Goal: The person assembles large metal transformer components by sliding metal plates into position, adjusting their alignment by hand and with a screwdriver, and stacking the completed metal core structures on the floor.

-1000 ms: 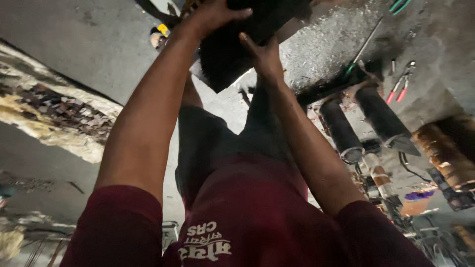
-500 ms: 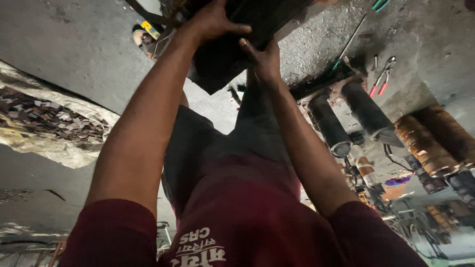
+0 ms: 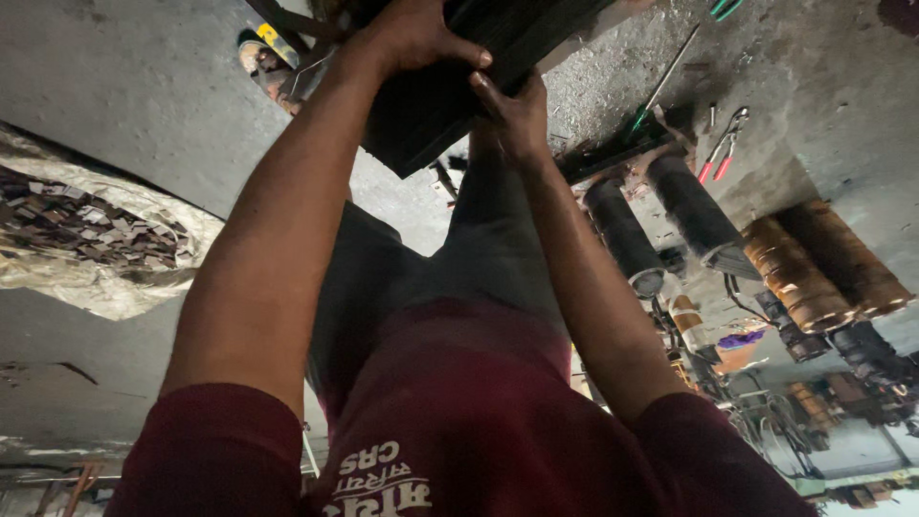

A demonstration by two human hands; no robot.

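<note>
Both your hands grip a dark block (image 3: 450,86) at the far top of the view, above your legs. Your left hand (image 3: 416,33) wraps over its top, fingers closed on the upper face. Your right hand (image 3: 512,110) presses its right side, fingers curled against the edge. To the right on the floor lie two black cylinders (image 3: 661,220), copper coils (image 3: 814,273), red-handled pliers (image 3: 723,148) and a green-handled screwdriver (image 3: 661,91). At left sits a scrap pile (image 3: 96,239).
</note>
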